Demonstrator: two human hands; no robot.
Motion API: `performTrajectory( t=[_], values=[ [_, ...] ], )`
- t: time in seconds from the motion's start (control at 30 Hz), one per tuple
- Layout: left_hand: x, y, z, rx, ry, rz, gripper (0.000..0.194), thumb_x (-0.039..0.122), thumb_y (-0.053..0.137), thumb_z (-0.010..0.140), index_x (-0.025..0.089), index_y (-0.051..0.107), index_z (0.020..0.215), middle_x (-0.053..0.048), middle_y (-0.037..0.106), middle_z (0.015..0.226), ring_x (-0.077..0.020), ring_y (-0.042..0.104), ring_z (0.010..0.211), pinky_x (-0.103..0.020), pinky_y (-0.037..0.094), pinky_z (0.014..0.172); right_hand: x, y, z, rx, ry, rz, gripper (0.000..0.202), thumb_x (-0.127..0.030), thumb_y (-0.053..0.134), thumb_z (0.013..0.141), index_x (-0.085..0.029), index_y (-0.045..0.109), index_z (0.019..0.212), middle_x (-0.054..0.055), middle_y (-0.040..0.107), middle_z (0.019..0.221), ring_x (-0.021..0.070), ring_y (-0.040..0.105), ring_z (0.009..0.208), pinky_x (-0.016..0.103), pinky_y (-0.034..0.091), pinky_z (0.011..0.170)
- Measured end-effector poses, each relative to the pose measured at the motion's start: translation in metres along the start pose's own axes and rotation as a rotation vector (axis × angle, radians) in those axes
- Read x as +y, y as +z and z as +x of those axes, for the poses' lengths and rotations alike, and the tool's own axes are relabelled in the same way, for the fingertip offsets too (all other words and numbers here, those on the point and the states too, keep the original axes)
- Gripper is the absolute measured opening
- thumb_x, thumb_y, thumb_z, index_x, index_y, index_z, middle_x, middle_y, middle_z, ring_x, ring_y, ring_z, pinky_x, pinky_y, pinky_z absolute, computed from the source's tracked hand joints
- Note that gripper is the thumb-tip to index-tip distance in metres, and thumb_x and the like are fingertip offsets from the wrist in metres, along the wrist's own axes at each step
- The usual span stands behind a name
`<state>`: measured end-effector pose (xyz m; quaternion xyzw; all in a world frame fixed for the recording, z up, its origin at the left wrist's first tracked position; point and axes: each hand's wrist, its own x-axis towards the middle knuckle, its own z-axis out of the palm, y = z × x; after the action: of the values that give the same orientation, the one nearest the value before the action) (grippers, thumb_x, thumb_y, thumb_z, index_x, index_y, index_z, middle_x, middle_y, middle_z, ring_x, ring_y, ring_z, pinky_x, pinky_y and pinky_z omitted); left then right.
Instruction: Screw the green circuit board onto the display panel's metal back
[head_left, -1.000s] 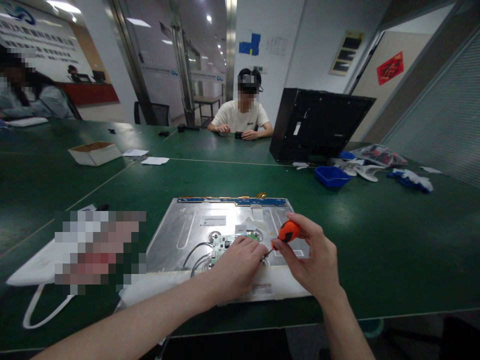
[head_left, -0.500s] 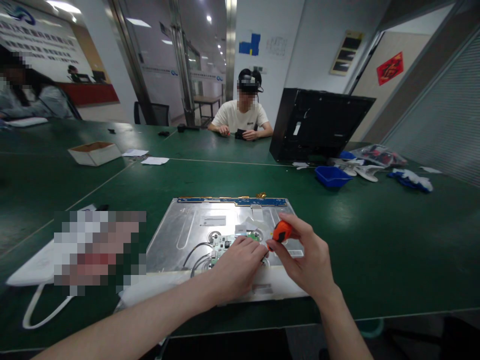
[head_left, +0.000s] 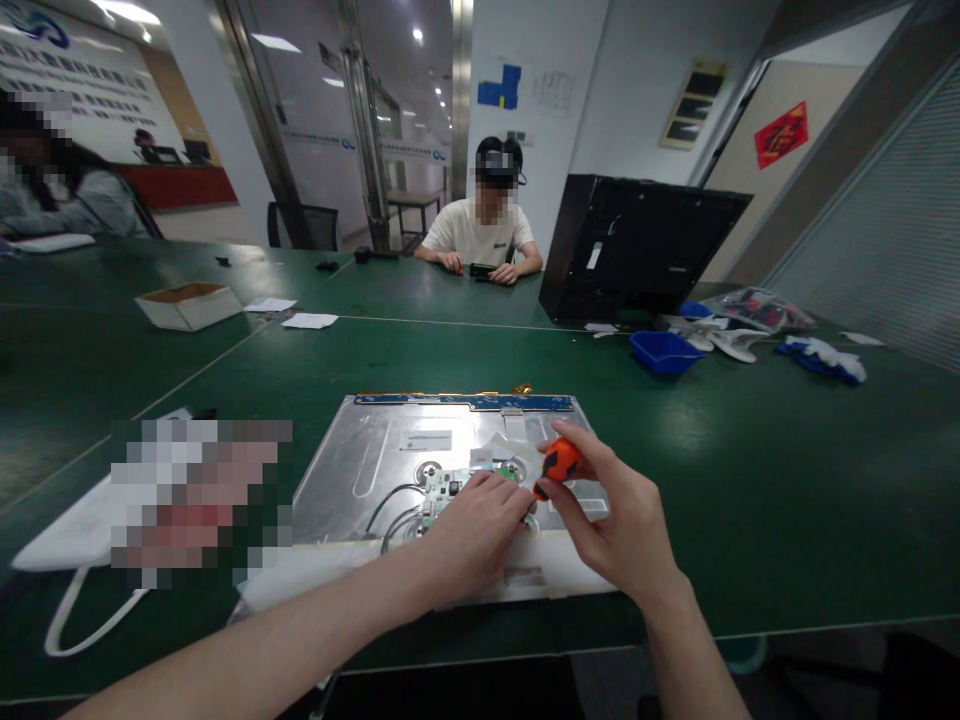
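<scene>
An orange-and-black screwdriver (head_left: 561, 461) is in my right hand (head_left: 626, 510), its handle gripped between thumb and fingers. Its lower end runs down to the closed fingertips of my left hand (head_left: 480, 530), which pinch it near the shaft; the tip is hidden. Under both hands lies a flat metal display panel (head_left: 386, 440), back side up. A green circuit board (head_left: 444, 488) sits on its middle, partly covered by my left hand. Dark cables (head_left: 386, 500) curve out from the board's left side. Along the panel's far edge runs a blue circuit strip (head_left: 465, 403).
A white bag or case with a loop handle (head_left: 64, 530), partly blurred, lies left of the panel. Beyond are an open carton (head_left: 189, 306), papers (head_left: 310, 321), a blue tray (head_left: 665, 352) and a black monitor housing (head_left: 645, 250). Opposite sits a person (head_left: 480, 230) handling a dark object.
My right hand has turned the screwdriver handle slightly, its fingers shifting a little. My left hand stays in place. The person opposite has lowered and turned the dark object.
</scene>
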<state>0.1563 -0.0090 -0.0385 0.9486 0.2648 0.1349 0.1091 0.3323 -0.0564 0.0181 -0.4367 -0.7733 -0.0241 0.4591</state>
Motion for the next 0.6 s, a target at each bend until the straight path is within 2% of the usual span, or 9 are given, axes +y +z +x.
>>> performTrajectory(
  t=[0.37, 0.6],
  values=[
    [-0.0010, 0.0049, 0.0006, 0.021, 0.012, 0.019, 0.027, 0.009, 0.057, 0.085, 0.017, 0.051, 0.110, -0.008, 0.065, 0.111, -0.0271, 0.059, 0.104, -0.042, 0.043, 0.095, -0.0006, -0.0009, -0.0001, 0.001, -0.017, -0.011, 0.053, -0.017, 0.059, 0.091, -0.023, 0.043, 0.141, 0.004, 0.071, 0.104, 0.0145, 0.070, 0.081, 0.026, 0.059, 0.073],
    [0.0002, 0.0011, 0.0007, -0.005, 0.006, 0.000, 0.029, 0.011, 0.056, 0.087, 0.018, 0.050, 0.115, -0.009, 0.064, 0.116, -0.0277, 0.058, 0.110, -0.043, 0.042, 0.098, -0.0005, 0.0003, 0.0016, 0.012, -0.028, -0.023, 0.054, -0.017, 0.060, 0.090, -0.024, 0.043, 0.141, 0.003, 0.070, 0.100, 0.0146, 0.068, 0.078, 0.026, 0.059, 0.070]
  ],
)
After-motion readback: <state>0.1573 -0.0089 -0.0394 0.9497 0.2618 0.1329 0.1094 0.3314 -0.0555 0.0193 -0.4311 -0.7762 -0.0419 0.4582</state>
